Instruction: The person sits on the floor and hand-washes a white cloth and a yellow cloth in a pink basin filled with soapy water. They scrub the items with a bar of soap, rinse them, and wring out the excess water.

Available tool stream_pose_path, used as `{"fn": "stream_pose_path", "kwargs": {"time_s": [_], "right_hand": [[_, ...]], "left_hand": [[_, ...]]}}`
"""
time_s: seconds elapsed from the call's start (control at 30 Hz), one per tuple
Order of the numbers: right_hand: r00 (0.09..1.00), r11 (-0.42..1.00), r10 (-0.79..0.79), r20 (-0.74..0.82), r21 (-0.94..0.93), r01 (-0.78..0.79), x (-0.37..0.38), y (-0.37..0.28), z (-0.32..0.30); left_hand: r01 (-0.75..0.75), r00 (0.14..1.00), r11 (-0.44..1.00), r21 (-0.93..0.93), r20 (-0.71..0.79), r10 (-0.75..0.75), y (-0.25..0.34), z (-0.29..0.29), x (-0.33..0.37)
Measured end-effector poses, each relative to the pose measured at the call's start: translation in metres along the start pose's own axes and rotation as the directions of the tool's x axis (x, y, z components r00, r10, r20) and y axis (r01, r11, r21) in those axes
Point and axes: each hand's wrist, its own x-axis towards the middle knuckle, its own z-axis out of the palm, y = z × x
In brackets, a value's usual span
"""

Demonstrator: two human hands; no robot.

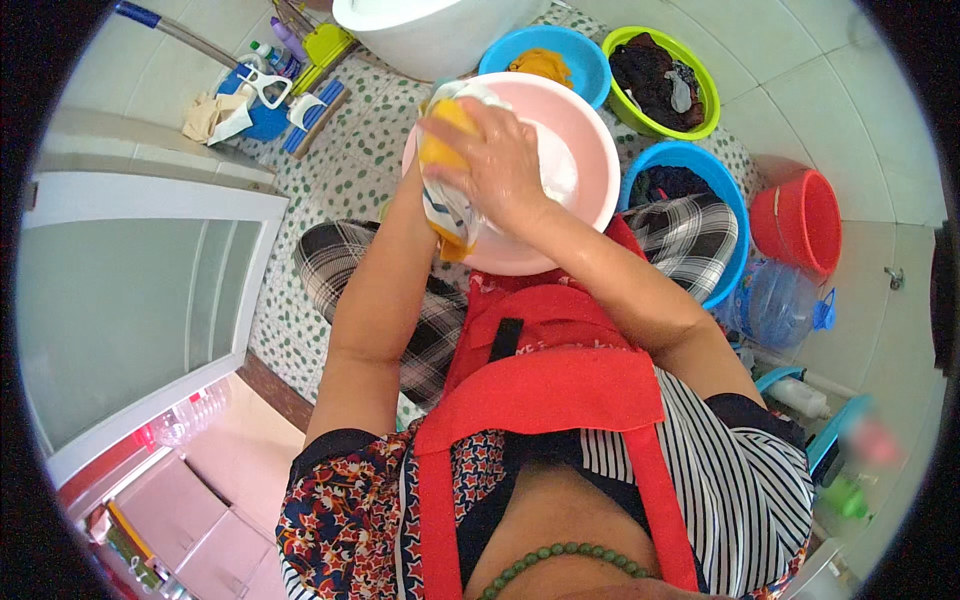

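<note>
My right hand [490, 165] is closed round a yellow bar [449, 132] that looks like soap, pressed against a wet cloth. That white cloth [446, 208], with dark markings and an orange-yellow edge, hangs over the left rim of a pink basin [595, 150]. My left hand is mostly hidden behind the cloth and the yellow bar; it bears the cloth up, and its wrist [418, 190] shows at the basin's left side. More white material [556, 165] lies in the basin, between my knees.
Beyond the basin stand a blue basin [492, 62] with yellow cloth and a green basin [712, 105] with dark clothes. At right are a blue tub [738, 190], a red bucket [808, 222] and a large clear bottle [778, 305]. A white door [130, 300] stands left.
</note>
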Motion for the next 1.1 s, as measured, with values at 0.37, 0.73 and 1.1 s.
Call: {"fn": "stream_pose_path", "kwargs": {"time_s": [0.37,0.73,1.1], "right_hand": [[0.985,0.979,0.17,-0.016,0.115,-0.167,0.039,0.023,-0.011],[0.989,0.998,-0.025,0.143,0.054,0.017,0.029,0.031,-0.016],[0.899,0.84,0.431,-0.078,0.4,-0.368,0.006,0.062,0.02]], "left_hand": [[0.014,0.999,1.0,0.0,0.032,-0.014,0.013,-0.001,0.007],[0.025,1.0,0.998,-0.059,-0.004,-0.025,-0.004,0.003,-0.003],[0.127,0.991,0.965,-0.231,-0.009,-0.132,-0.03,0.018,-0.001]]}}
